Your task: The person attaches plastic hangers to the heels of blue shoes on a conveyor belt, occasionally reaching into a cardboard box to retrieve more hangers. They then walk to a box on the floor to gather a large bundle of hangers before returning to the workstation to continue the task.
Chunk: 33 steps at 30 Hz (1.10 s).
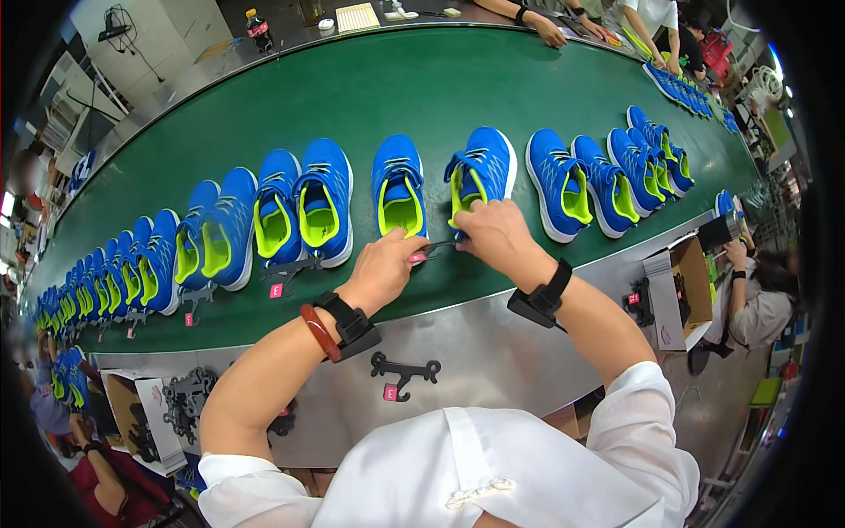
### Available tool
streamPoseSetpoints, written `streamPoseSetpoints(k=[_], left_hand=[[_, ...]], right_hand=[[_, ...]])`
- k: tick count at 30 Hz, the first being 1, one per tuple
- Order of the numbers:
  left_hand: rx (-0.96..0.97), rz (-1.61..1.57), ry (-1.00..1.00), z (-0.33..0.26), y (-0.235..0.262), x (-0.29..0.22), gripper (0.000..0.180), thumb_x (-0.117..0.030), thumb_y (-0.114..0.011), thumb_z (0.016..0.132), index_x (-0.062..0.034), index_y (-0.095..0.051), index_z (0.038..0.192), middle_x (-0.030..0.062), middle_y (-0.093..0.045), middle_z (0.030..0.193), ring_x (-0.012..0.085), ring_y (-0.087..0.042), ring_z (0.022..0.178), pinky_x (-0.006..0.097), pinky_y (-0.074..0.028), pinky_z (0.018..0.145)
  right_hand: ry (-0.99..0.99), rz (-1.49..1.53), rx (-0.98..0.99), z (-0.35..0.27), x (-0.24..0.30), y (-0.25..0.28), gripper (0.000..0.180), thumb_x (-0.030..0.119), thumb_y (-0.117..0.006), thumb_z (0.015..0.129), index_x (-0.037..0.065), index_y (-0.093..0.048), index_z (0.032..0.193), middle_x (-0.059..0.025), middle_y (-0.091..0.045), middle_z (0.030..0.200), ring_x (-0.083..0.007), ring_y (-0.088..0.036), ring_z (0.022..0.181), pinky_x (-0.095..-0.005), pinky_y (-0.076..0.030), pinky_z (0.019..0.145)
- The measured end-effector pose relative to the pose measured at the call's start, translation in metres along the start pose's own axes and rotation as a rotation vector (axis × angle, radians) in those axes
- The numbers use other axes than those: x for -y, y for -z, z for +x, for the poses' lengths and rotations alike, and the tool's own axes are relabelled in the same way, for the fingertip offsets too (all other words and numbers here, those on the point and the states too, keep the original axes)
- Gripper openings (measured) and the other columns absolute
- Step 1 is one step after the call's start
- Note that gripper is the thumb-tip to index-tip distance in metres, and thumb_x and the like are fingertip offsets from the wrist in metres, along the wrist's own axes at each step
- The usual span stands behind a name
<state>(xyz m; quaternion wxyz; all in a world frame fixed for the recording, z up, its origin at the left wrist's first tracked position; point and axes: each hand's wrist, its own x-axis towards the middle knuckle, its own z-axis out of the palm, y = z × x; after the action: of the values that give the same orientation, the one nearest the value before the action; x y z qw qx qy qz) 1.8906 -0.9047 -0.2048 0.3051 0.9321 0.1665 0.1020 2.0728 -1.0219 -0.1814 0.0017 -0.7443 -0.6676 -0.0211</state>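
Note:
Both my hands hold a black plastic shoe hanger [441,246] between them, behind the heels of two blue shoes with lime linings. My left hand [384,266] is closed on one end, a pink tag at its fingertips, just behind the left shoe [399,167]. My right hand [495,236] pinches the other end against the heel of the right shoe [486,160], hiding part of that heel. Left of them stands a shoe pair [322,189] with a pink-tagged hanger [289,275] at its heels. Another hanger [405,373] lies loose on the metal ledge.
Shoes line the green belt [422,84] on both sides. A pile of hangers [188,398] lies at the ledge's left, and a cardboard box [691,286] stands at the right. Across the belt are a bottle [258,31] and a co-worker's hand [550,33].

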Motion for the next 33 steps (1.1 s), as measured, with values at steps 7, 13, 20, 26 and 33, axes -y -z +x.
streamPoseSetpoints(k=[7,13,20,26,33], left_hand=[[0.067,0.067,0.041,-0.010,-0.010,-0.010,0.030,0.002,-0.053,0.080,-0.0082,-0.056,0.108,0.0193,-0.051,0.098,0.0412,-0.059,0.084,0.048,-0.049,0.071],[0.022,0.141,0.167,-0.026,0.003,-0.010,0.029,0.005,-0.052,0.077,-0.0055,-0.054,0.104,0.0228,-0.050,0.101,0.0433,-0.059,0.084,0.049,-0.049,0.072],[0.066,0.334,0.034,-0.038,0.012,0.025,0.024,-0.002,-0.049,0.084,-0.0068,-0.051,0.107,0.0319,-0.046,0.118,0.0447,-0.059,0.089,0.048,-0.051,0.073],[0.309,0.690,0.065,-0.017,0.066,-0.048,0.057,0.003,-0.057,0.074,-0.0077,-0.047,0.128,0.0286,-0.047,0.126,0.0395,-0.062,0.090,0.044,-0.051,0.077],[0.190,0.263,-0.294,0.059,-0.026,-0.092,0.039,0.000,-0.059,0.077,-0.0047,-0.055,0.116,0.0139,-0.057,0.113,0.0349,-0.058,0.101,0.040,-0.050,0.083]], right_hand=[[-0.129,0.401,-0.019,-0.010,-0.005,-0.035,0.027,0.012,-0.068,0.072,0.005,-0.060,0.097,-0.0171,-0.058,0.092,-0.0379,-0.059,0.087,-0.0460,-0.047,0.076],[0.139,0.426,-0.085,0.024,0.000,-0.044,0.030,0.014,-0.073,0.066,0.005,-0.063,0.093,-0.0138,-0.059,0.090,-0.0354,-0.058,0.087,-0.0449,-0.047,0.077],[0.137,0.477,-0.177,0.040,0.025,-0.058,0.020,0.014,-0.070,0.064,0.004,-0.062,0.080,-0.0154,-0.060,0.083,-0.0367,-0.060,0.081,-0.0458,-0.049,0.072],[0.004,0.662,-0.429,-0.019,0.028,-0.037,0.047,0.008,-0.072,0.070,0.005,-0.053,0.112,-0.0182,-0.052,0.115,-0.0384,-0.054,0.102,-0.0439,-0.047,0.086],[-0.419,0.410,-0.850,-0.108,-0.087,-0.045,0.051,0.008,-0.068,0.069,0.006,-0.051,0.116,-0.0192,-0.050,0.116,-0.0365,-0.047,0.110,-0.0462,-0.036,0.095]])
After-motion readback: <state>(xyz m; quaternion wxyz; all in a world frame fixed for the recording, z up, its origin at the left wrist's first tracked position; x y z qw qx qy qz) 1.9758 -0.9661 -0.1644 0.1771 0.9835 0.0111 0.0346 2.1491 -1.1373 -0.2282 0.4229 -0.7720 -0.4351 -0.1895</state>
